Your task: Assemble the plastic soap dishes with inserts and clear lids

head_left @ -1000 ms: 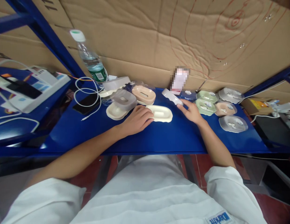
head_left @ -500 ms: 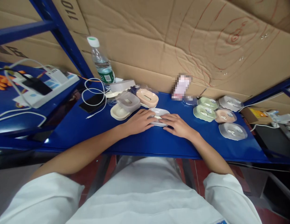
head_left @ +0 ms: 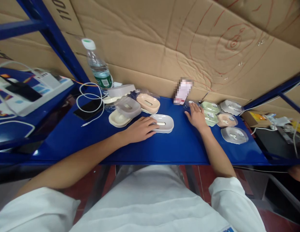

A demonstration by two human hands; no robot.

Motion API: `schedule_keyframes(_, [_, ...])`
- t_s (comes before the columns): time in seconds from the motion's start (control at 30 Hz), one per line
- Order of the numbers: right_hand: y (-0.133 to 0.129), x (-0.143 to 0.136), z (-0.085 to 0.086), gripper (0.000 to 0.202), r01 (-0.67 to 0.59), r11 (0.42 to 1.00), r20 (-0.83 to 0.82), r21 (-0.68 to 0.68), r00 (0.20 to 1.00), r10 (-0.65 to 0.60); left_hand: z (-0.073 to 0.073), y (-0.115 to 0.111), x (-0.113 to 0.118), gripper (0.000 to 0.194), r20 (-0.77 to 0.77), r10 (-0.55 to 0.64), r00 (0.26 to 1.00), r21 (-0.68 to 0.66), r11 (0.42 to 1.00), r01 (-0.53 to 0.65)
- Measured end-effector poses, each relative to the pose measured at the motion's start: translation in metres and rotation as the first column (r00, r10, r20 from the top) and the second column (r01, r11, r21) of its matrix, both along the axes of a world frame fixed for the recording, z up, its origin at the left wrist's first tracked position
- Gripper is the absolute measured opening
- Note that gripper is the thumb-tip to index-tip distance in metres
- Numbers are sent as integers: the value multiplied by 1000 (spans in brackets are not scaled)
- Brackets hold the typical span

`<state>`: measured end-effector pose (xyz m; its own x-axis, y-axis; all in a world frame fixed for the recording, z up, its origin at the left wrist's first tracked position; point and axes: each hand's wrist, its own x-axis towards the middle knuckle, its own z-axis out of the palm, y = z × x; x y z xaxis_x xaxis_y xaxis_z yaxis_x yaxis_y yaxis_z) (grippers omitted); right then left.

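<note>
My left hand (head_left: 140, 130) grips the left end of a greyish-white oval soap dish (head_left: 168, 125), which lies on the blue table with a slot in its middle. My right hand (head_left: 197, 117) is stretched out, fingers apart, over a clear plastic lid (head_left: 186, 105); whether it touches the lid I cannot tell. Just right of that hand are green soap dishes (head_left: 210, 118) with clear covers. Behind my left hand lie a peach soap dish (head_left: 148, 102), a grey one (head_left: 127, 105) and a cream one (head_left: 119, 119).
Covered peach (head_left: 227, 120) and grey soap dishes (head_left: 234, 135) stand at the right. A phone (head_left: 183, 91) leans against the cardboard wall (head_left: 140, 42). To the left are a water bottle (head_left: 99, 66), a white cable (head_left: 77, 96), a dark phone (head_left: 88, 109) and a power strip (head_left: 41, 96).
My right hand has left the greyish-white soap dish and moved right and away from me to the clear lid. My left hand stays at the dish. The view has shifted slightly.
</note>
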<state>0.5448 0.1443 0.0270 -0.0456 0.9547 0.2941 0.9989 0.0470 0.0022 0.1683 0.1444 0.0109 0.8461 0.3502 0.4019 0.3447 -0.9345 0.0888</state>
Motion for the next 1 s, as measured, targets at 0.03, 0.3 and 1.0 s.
schedule_keyframes(0.03, [3,4,-3,65,26,999,39,-42,999,-24,0,-1,0,28,-5,-3,1000,2,1000,3])
schedule_keyframes(0.3, [1,6,-5,73,98,988,169,-119,983,-77,3,-2,0,29,-49,8,999,0,1000,-8])
schedule_keyframes(1.0, [-28,-6,6,79,-408,879,-295,-247,896,332,21,-1,-13,22,-77,-25,997,-80,997,19])
